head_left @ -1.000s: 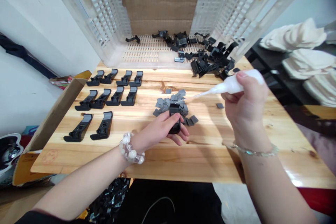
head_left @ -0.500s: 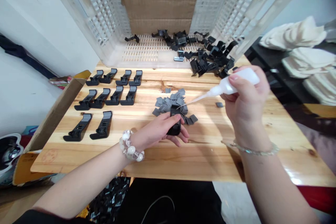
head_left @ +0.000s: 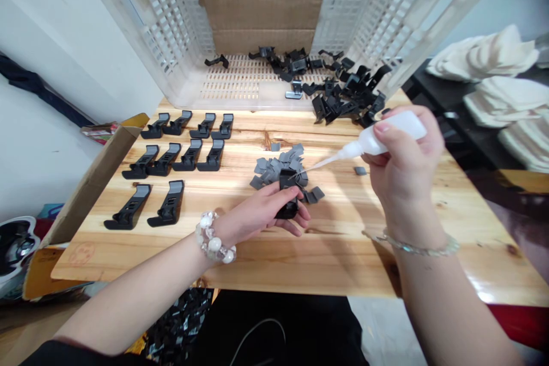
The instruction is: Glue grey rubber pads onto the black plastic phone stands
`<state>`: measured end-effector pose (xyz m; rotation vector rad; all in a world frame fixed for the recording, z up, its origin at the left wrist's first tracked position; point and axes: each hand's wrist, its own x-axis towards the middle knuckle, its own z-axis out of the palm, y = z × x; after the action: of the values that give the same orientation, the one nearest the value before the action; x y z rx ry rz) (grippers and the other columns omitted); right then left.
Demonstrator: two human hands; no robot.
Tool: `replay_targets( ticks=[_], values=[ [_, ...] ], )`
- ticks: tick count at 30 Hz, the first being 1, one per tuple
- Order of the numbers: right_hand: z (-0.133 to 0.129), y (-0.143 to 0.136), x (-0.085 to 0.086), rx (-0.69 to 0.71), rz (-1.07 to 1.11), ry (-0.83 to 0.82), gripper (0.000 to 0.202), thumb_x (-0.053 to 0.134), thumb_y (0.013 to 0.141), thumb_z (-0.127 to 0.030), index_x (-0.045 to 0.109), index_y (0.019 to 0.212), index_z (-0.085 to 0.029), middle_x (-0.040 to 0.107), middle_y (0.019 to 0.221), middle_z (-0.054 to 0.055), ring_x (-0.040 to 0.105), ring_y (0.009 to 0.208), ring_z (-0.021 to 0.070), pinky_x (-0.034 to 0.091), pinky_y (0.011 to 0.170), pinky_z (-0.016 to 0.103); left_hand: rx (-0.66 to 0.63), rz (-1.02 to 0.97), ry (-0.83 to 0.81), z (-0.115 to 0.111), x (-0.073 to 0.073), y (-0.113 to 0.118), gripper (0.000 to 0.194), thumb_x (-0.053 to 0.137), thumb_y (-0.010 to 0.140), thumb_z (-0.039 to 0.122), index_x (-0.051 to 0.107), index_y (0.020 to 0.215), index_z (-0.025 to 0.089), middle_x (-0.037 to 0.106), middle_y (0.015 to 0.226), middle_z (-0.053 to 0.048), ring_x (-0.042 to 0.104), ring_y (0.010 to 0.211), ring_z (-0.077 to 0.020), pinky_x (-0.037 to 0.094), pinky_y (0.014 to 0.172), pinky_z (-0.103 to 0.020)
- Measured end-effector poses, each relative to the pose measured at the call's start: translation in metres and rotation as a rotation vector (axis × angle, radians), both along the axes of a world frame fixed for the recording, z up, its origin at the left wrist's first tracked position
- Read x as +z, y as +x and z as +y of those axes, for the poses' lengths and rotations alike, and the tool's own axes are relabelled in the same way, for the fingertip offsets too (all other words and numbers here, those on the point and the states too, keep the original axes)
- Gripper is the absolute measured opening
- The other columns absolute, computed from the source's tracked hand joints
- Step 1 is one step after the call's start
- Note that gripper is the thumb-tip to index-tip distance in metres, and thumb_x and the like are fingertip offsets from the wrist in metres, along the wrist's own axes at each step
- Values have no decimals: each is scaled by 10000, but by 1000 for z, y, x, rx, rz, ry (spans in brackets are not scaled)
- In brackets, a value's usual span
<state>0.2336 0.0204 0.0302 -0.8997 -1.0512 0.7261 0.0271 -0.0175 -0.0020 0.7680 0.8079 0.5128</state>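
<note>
Black clip (head_left: 286, 181): probably light, stiff; left fingers (head_left: 283, 199) pinch its middle, a sound hold
White bottle (head_left: 366, 140): likely squeezable; right fingers (head_left: 389, 131) wrap its body
Grey pieces (head_left: 268, 170): just beyond left fingers

Counter (head_left: 343, 263): pale wood, knotty, glossy at its right front corner;
Crate (head_left: 231, 94): whitish plastic, perforated;
Backing sheet (head_left: 261, 0): brown cardboard, matt;
Clips (head_left: 170, 203): black, smooth, plastic-looking;
Bottle (head_left: 392, 132): white plastic, smooth

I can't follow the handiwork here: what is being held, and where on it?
The left hand grips a black clip below its top end; the right hand holds a white bottle around its body.
</note>
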Motion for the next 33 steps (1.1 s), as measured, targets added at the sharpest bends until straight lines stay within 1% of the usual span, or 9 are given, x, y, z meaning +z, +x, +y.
replay_targets(
  ticks=[7,10,14,17,19,21,26,31,33],
  values=[
    [-1,-1,-3,-1,-70,-14,181,716,740,-284,541,775,-250,378,590,-49,295,457,84,204,445,236,19,11,-16,0,2,1,191,504,945,325,529,939,136,683,765,-85,668,674,-157,564,591,-281],
    [-1,-1,-4,1,-52,-22,185,727,726,-271,547,767,-252,385,592,-40,307,467,88,206,439,242,22,18,-22,0,4,1,178,495,945,308,529,937,134,682,759,-85,667,665,-157,565,587,-279],
    [0,-2,-3,-17,-15,20,238,758,707,-289,531,766,-248,386,593,-41,319,456,80,214,419,251,13,1,-30,0,5,0,165,454,957,280,524,944,132,686,769,-94,674,668,-158,571,586,-274],
    [0,-2,-4,-39,-6,38,244,766,686,-276,539,769,-238,406,604,-41,334,449,81,187,402,253,-8,-28,-53,1,5,0,149,433,959,263,510,966,135,688,779,-98,692,686,-179,577,578,-283],
    [-1,-2,-5,-62,-44,40,246,767,681,-289,549,781,-237,435,628,-35,355,459,87,194,400,254,-17,-41,-68,1,5,0,148,419,958,251,508,975,133,687,780,-97,700,688,-190,582,579,-294],
    [-1,-2,-7,-104,-120,53,255,765,689,-329,553,803,-245,461,668,-28,380,483,95,236,415,256,-13,-41,-78,2,5,0,153,407,956,235,514,977,128,685,777,-96,701,678,-188,586,588,-298],
    [-3,-3,-10,-184,-257,156,256,760,706,-385,567,821,-263,497,772,-7,440,581,121,346,519,289,10,-64,-118,2,2,-1,214,353,955,218,542,980,120,688,786,-99,702,682,-180,597,614,-301],
    [-12,-12,-4,-216,-313,98,238,742,733,-395,553,810,-273,534,843,24,456,640,151,370,550,310,15,-130,-165,2,0,-3,243,348,947,224,565,975,119,693,825,-102,718,739,-198,609,661,-319],
    [-15,-16,-2,-239,-316,111,221,726,744,-380,550,806,-260,537,842,28,457,659,158,374,577,313,13,-141,-182,2,1,-3,233,373,935,218,578,972,114,696,833,-107,722,755,-206,610,676,-322]
  ],
)
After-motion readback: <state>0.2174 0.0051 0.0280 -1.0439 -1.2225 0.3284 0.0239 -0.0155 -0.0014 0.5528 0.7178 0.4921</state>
